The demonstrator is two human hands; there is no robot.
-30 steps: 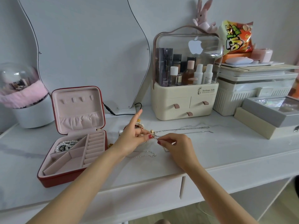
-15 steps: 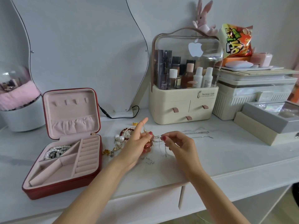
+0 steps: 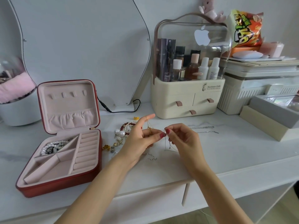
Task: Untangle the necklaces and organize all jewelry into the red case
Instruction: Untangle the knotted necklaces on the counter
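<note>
Both hands are above the table (image 3: 210,159), and the left hand (image 3: 139,139) and right hand (image 3: 182,139) each pinch the thin silver chain (image 3: 202,127) between thumb and finger. The chain lies to the right on the table. The red case (image 3: 61,185) stands open at the left with pearls (image 3: 51,147) inside.

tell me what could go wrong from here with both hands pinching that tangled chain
1. The left hand and right hand pinch the same thin silver chain; pulling apart could tighten the knot or snap it.
2. Loose strands hang under the fingers and could snag the bead bracelet beside them.
3. The red case sits near the table's front edge; an elbow might knock it.
</note>
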